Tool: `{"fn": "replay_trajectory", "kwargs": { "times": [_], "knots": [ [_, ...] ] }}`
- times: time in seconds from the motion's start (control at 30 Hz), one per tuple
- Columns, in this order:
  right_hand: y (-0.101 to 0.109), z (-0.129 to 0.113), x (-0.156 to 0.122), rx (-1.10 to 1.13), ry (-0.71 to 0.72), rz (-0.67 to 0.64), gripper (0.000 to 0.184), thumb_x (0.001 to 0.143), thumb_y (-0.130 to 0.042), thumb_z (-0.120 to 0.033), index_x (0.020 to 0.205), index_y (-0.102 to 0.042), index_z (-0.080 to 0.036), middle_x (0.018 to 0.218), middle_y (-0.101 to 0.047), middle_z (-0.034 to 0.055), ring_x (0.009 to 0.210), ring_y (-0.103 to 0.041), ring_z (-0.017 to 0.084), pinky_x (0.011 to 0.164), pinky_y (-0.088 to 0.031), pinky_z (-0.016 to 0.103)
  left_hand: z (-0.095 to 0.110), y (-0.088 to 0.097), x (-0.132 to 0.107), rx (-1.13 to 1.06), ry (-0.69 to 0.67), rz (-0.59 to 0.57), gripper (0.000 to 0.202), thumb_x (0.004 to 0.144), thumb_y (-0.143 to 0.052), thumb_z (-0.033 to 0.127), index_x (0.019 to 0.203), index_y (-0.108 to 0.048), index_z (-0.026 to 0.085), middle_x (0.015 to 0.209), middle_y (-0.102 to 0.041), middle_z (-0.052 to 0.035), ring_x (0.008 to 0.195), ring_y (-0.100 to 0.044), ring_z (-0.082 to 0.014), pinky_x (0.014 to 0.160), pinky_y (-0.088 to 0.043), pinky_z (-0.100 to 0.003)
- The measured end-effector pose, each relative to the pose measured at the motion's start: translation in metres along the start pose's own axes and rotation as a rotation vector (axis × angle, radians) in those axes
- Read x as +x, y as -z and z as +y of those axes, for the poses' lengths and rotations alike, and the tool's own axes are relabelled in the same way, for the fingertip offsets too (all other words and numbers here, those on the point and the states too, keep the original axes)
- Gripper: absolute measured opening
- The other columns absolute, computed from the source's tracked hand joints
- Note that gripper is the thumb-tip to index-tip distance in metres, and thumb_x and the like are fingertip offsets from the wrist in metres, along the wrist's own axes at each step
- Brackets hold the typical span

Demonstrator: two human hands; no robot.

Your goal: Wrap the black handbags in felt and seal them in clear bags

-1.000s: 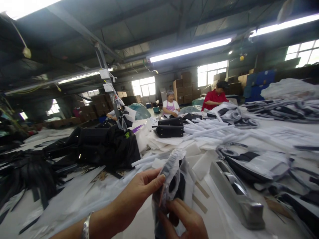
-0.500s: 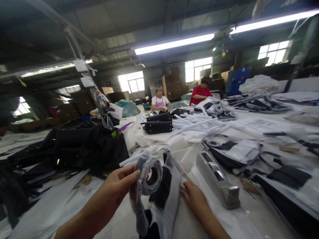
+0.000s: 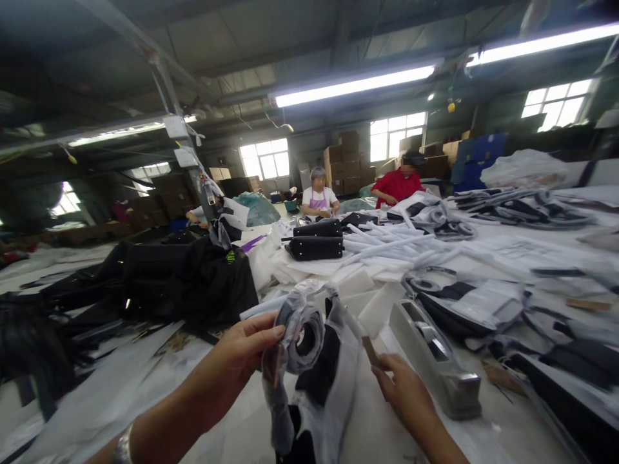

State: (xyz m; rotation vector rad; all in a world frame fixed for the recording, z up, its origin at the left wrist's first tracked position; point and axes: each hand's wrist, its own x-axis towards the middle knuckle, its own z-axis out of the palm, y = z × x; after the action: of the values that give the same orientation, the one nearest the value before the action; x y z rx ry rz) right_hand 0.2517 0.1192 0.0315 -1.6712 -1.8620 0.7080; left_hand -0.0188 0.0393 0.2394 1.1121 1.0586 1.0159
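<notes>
My left hand (image 3: 236,361) is closed, pinching the top of a clear plastic bag (image 3: 314,367) that holds a rolled black strap and dark parts. The bag hangs upright in front of me over the white table (image 3: 155,386). My right hand (image 3: 401,390) is just right of the bag, its fingers pinching a short strip of brown tape (image 3: 371,351). A grey tape dispenser (image 3: 435,361) lies on the table right beside that hand.
Black bags (image 3: 184,283) are heaped at the left. White foam rods and sheets (image 3: 387,251), two black cases (image 3: 314,240) and several bagged straps (image 3: 483,303) cover the table beyond. Two people (image 3: 319,196) work at the far end, before stacked cardboard boxes (image 3: 345,161).
My right hand left the bottom of the bag, went to the table by the dispenser and now lifts a strip of brown tape. The left hand kept hold of the bag.
</notes>
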Motion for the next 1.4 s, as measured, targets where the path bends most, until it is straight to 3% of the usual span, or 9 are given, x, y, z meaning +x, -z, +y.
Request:
{"fn": "replay_trajectory", "kwargs": {
  "times": [0.07, 0.2, 0.37, 0.6, 0.73, 0.87, 1.03, 1.13, 1.4],
  "knots": [
    [0.017, -0.013, -0.013, 0.182, 0.072, -0.002, 0.034, 0.097, -0.044, -0.044, 0.101, -0.069, -0.020, 0.094, -0.069, 0.0063, 0.089, -0.067, 0.023, 0.079, -0.051, 0.031, -0.001, 0.000, -0.001, 0.002, -0.019, -0.010, 0.036, 0.091, -0.067, 0.032, 0.125, -0.070, 0.020, 0.096, -0.073, -0.0058, 0.084, -0.064, -0.0191, 0.081, -0.049, -0.028],
    [0.051, -0.060, -0.036, 0.607, 0.144, -0.149, 0.046, 0.093, -0.053, -0.058, 0.103, -0.070, -0.017, 0.068, -0.060, 0.0004, 0.062, -0.059, 0.017, 0.055, -0.047, 0.026, -0.004, -0.003, -0.001, 0.015, -0.063, -0.042, 0.038, 0.091, -0.068, 0.034, 0.126, -0.070, 0.019, 0.101, -0.073, -0.0067, 0.090, -0.065, -0.0222, 0.089, -0.048, -0.031],
    [0.080, -0.116, -0.049, 0.541, 0.278, -0.327, 0.036, 0.090, -0.063, -0.049, 0.104, -0.075, -0.019, 0.066, -0.060, 0.0003, 0.054, -0.051, 0.013, 0.046, -0.038, 0.022, -0.004, -0.007, -0.003, 0.038, -0.123, -0.081, 0.034, 0.092, -0.067, 0.035, 0.120, -0.073, 0.017, 0.099, -0.073, -0.0077, 0.092, -0.065, -0.0244, 0.093, -0.046, -0.035],
    [0.085, -0.156, -0.026, 0.481, 0.334, -0.342, 0.035, 0.087, -0.065, -0.051, 0.087, -0.079, -0.019, 0.060, -0.061, -0.0008, 0.048, -0.046, 0.011, 0.043, -0.031, 0.022, -0.003, -0.011, -0.007, 0.121, -0.175, -0.069, 0.032, 0.091, -0.067, 0.034, 0.118, -0.074, 0.019, 0.096, -0.073, -0.0057, 0.088, -0.064, -0.0227, 0.078, -0.046, -0.028],
    [0.074, -0.170, -0.015, 0.668, 0.335, -0.402, 0.034, 0.083, -0.072, -0.049, 0.090, -0.080, -0.017, 0.063, -0.062, -0.0021, 0.054, -0.046, 0.010, 0.050, -0.032, 0.023, -0.002, -0.012, -0.006, 0.165, -0.217, -0.060, 0.033, 0.090, -0.068, 0.033, 0.119, -0.074, 0.019, 0.099, -0.074, -0.0069, 0.091, -0.064, -0.0231, 0.078, -0.046, -0.028],
    [0.067, -0.176, -0.020, 0.991, 0.187, -0.564, 0.038, 0.085, -0.071, -0.050, 0.090, -0.079, -0.014, 0.071, -0.067, 0.0013, 0.061, -0.051, 0.011, 0.057, -0.037, 0.022, 0.003, -0.013, -0.007, 0.188, -0.224, -0.050, 0.033, 0.090, -0.068, 0.032, 0.120, -0.074, 0.019, 0.108, -0.072, -0.0085, 0.101, -0.064, -0.0258, 0.089, -0.047, -0.032],
    [0.075, -0.180, -0.033, 1.331, -0.024, -0.682, 0.023, 0.078, -0.072, -0.027, 0.098, -0.078, -0.017, 0.103, -0.073, 0.0068, 0.094, -0.065, 0.018, 0.086, -0.050, 0.026, 0.004, -0.013, -0.006, 0.215, -0.266, -0.014, 0.029, 0.085, -0.073, 0.034, 0.111, -0.078, 0.021, 0.132, -0.059, -0.0088, 0.124, -0.054, -0.0325, 0.097, -0.048, -0.035],
    [0.081, -0.184, -0.036, 1.316, -0.109, -0.646, 0.024, 0.079, -0.072, -0.033, 0.097, -0.077, -0.017, 0.100, -0.073, 0.0071, 0.090, -0.066, 0.018, 0.080, -0.052, 0.025, 0.000, -0.011, -0.004, 0.200, -0.265, -0.013, 0.030, 0.085, -0.073, 0.037, 0.112, -0.077, 0.023, 0.136, -0.054, -0.0085, 0.120, -0.057, -0.0314, 0.094, -0.050, -0.034],
    [0.072, -0.190, -0.035, 1.117, 0.002, -0.555, 0.044, 0.078, -0.078, -0.054, 0.103, -0.075, -0.017, 0.093, -0.074, 0.0063, 0.084, -0.066, 0.018, 0.081, -0.049, 0.029, -0.012, -0.017, -0.002, 0.168, -0.345, 0.048, 0.029, 0.084, -0.075, 0.037, 0.108, -0.077, 0.021, 0.125, -0.056, -0.0081, 0.094, -0.065, -0.0210, 0.082, -0.052, -0.030]
  ]
}}
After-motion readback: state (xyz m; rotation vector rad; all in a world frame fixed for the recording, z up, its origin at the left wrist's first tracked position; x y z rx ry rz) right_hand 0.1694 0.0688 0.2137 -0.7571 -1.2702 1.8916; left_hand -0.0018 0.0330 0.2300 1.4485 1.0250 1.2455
